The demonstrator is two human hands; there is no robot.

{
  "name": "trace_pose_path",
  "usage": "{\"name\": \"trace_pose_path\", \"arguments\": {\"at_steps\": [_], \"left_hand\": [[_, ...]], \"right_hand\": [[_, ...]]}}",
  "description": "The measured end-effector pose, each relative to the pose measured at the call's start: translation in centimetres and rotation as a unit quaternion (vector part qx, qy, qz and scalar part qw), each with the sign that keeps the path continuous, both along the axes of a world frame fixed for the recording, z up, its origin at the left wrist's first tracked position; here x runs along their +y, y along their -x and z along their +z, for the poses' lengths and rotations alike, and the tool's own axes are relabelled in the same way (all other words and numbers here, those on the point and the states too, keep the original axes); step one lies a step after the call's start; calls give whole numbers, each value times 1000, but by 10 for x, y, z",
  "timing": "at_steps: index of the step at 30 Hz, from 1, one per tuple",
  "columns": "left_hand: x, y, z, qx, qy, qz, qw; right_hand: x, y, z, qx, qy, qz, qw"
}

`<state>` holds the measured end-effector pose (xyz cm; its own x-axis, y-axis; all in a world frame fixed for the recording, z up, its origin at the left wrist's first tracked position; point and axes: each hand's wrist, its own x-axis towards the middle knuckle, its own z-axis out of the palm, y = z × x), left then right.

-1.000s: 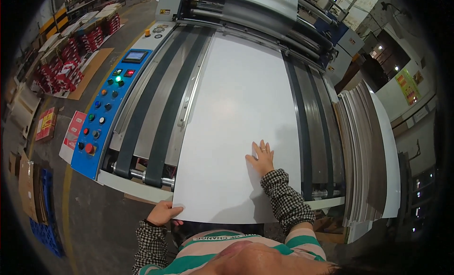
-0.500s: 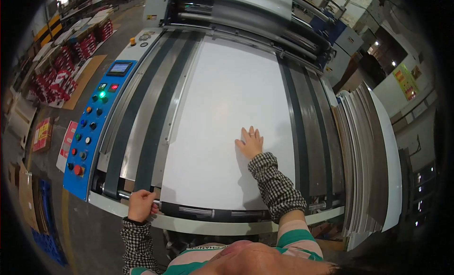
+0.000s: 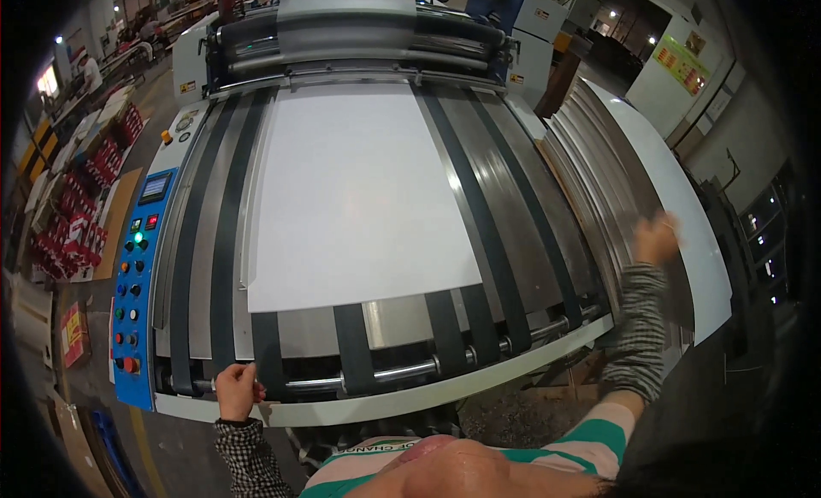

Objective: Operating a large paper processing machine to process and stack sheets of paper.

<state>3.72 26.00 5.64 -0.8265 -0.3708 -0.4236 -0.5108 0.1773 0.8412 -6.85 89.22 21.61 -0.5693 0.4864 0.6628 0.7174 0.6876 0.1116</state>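
Observation:
A large white sheet [image 3: 359,198] lies on the dark belts [image 3: 353,348] of a feed table, its far edge at the machine's rollers [image 3: 359,57]. At the table's front left corner, my left hand [image 3: 237,392] rests by the metal roller bar [image 3: 316,384]. Its fingers are curled together, and whatever may be in them is hidden. My right hand [image 3: 656,240] is off to the right, over a stack of large boards [image 3: 590,156] standing beside the machine. Motion smears its fingers, so their grip does not show.
Along the table's left side runs a blue control panel [image 3: 141,284] with buttons and a small screen. Piles of red-and-white printed goods [image 3: 81,198] stand on the floor farther left. A person [image 3: 89,74] is far off at the upper left. A white front rail [image 3: 385,402] edges the table.
The white sheet has moved forward toward the rollers, baring the belts near me. My right hand has left the sheet and swung right to the stack. My left hand stays by the front corner.

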Motion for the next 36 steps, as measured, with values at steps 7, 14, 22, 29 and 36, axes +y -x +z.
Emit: {"name": "trace_pose_path", "arguments": {"at_steps": [7,14,22,29,36], "left_hand": [[57,27,-3,59,8,-152,987],[120,12,-7,138,87,-356,920],[177,7,-13,151,69,-512,843],[107,4,-52,86,133,-444,882],[23,-64,-56,55,-204,-172,962]], "right_hand": [[87,-107,48,-176,161,-151,959],[26,-68,-47,-253,80,-10,964],[-166,-2,-300,-216,-165,369,889],[-356,-47,-249,-3,436,545,716],[-267,-57,-254,-56,326,406,852]]}}
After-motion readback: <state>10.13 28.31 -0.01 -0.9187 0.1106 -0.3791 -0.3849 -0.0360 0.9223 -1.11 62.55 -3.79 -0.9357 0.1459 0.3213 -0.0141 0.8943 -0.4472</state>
